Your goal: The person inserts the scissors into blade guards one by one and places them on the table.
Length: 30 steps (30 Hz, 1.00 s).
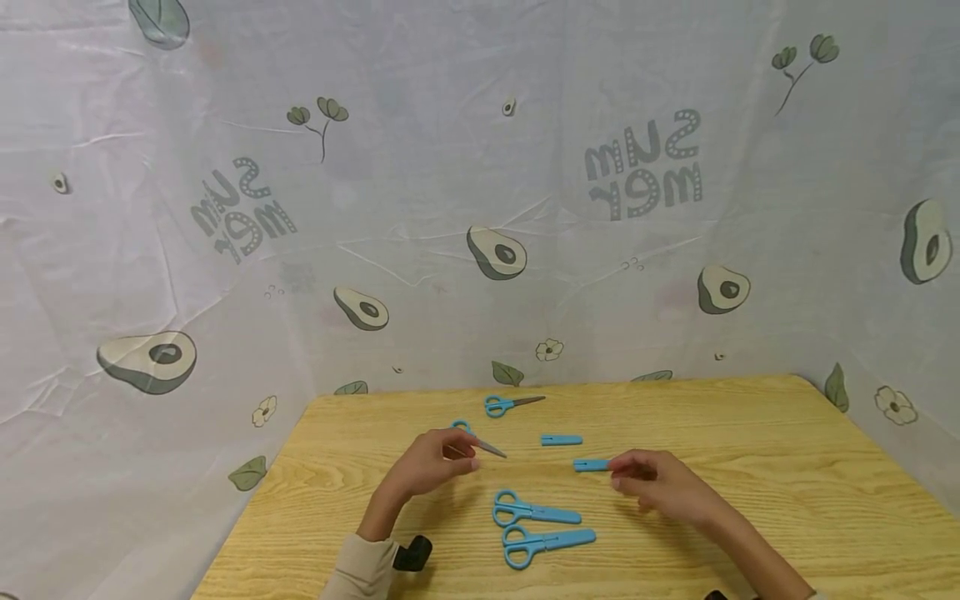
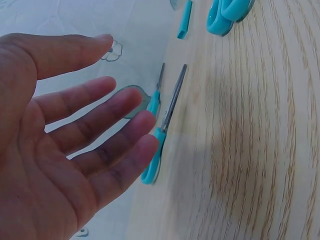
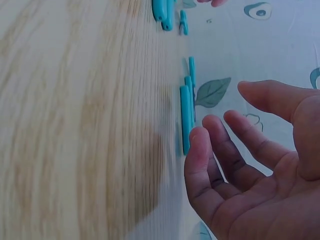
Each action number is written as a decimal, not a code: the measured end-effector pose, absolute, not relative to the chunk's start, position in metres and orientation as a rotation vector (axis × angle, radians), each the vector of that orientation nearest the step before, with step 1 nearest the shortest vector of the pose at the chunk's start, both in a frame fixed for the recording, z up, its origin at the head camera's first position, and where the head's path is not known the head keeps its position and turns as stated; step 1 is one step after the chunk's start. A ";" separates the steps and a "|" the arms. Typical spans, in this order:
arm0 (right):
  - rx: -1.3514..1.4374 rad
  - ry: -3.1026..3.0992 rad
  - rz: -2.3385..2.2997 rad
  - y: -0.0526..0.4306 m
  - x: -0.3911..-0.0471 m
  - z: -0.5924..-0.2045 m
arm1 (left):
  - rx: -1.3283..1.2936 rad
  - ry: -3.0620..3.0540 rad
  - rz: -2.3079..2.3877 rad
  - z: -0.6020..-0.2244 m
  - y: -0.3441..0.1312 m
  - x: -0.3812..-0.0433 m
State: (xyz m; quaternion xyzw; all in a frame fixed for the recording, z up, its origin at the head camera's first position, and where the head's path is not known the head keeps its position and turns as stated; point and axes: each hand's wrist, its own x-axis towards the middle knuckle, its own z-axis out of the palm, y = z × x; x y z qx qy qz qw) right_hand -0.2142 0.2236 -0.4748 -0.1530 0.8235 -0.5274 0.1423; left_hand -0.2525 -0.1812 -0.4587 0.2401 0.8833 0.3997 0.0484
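My left hand (image 1: 435,462) is over the left part of the table, its fingers loosely spread and nothing gripped. Its fingertips overlap the blue handles of bare-bladed scissors (image 2: 170,107), whose metal blades (image 1: 492,449) point right. My right hand (image 1: 663,483) has relaxed, slightly bent fingers (image 3: 200,150) right at the end of a blue blade sheath (image 1: 591,465); the thumb stands apart from them. Another blue sheath (image 1: 561,439) lies just behind that one. Between the hands and closer to me are two sheathed blue scissors, one upper (image 1: 536,511) and one lower (image 1: 547,542).
Farther back on the wood-grain table (image 1: 750,425) rests another pair of bare-bladed blue scissors (image 1: 513,404). A pale curtain (image 1: 442,167) printed with avocados and flowers hangs behind the table and along its sides. A black wrist device (image 1: 412,553) sits by the left sleeve.
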 end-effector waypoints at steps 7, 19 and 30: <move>-0.433 2.514 -1.498 0.229 -0.217 -0.477 | 0.721 2.735 1.264 -0.461 -0.184 -0.256; -0.534 2.701 -1.315 0.235 -0.222 -0.479 | 0.682 2.779 1.330 -0.465 -0.193 -0.263; -0.682 2.695 -1.259 0.236 -0.232 -0.478 | 0.660 2.749 1.355 -0.470 -0.199 -0.277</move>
